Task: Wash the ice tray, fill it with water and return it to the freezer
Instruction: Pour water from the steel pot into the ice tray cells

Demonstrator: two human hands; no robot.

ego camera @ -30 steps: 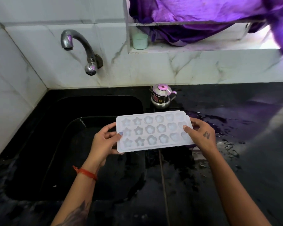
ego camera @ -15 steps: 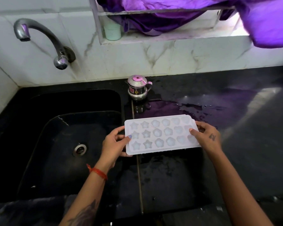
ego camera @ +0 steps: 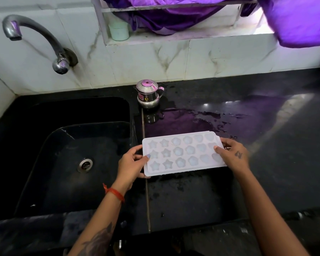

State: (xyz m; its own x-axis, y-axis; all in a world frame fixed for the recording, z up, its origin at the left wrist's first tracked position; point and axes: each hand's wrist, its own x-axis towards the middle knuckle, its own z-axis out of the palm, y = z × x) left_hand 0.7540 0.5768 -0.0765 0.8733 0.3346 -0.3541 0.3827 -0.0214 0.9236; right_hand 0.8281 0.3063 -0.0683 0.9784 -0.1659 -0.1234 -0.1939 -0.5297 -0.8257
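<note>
Ice tray (ego camera: 183, 153) held level just above wet counter (ego camera: 266, 163), right of sink (ego camera: 72, 163); long axis left-right, left hand (ego camera: 131, 164) and right hand (ego camera: 233, 154) fingers pinching opposite short ends, equally near

Purple cloth (ego camera: 294, 19) cut by top, right edges; fingers under ice tray (ego camera: 183, 154) hidden

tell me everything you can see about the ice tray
The ice tray is a white, translucent plastic rectangle with three rows of six moulds, stars at its left end and rounder shapes beyond. It sits roughly level over the wet black counter, gripped at its ends by the left hand and right hand.
</note>
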